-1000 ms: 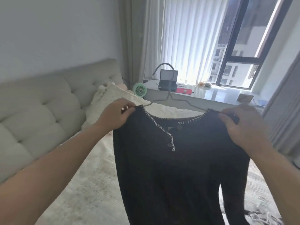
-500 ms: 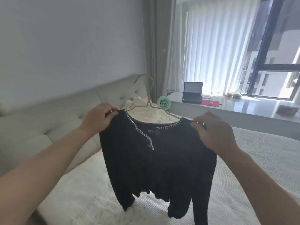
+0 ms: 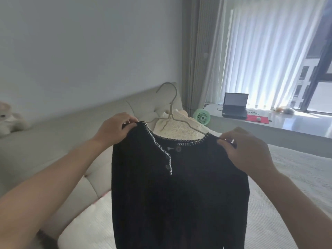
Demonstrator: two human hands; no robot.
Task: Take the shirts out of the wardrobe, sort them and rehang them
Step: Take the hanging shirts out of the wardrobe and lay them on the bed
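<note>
Pale grey wall (image 3: pixel 80 42) fills the upper left, meeting a tufted beige headboard (image 3: pixel 68 141) that runs along its base. Sheer white curtains (image 3: pixel 265 51) hang bright over a dark-framed window (image 3: pixel 321 69) on the right, with a heavier grey drape (image 3: pixel 195 51) beside them. Below spreads a bed (image 3: pixel 296 177) covered in a ribbed off-white spread, with a cream pillow (image 3: pixel 177 130) against the headboard.

A black knit shirt (image 3: pixel 179 194) with white-stitched neckline and small buttons hangs in front of the camera above the bed, on a thin wire hanger (image 3: pixel 170 108) whose hook stands upright. The left hand (image 3: pixel 115 131) pinches the shirt's shoulder, fingers curled onto the knit; the right hand (image 3: pixel 249 150) grips the opposite shoulder likewise.

Along the window runs a pale sill ledge (image 3: pixel 296 123) carrying an open laptop (image 3: pixel 234 105) and a red mat (image 3: pixel 258 119). A small green fan (image 3: pixel 202 116) stands near the ledge's left end. At the far left, a white plush toy (image 3: pixel 9 119) rests atop the headboard.
</note>
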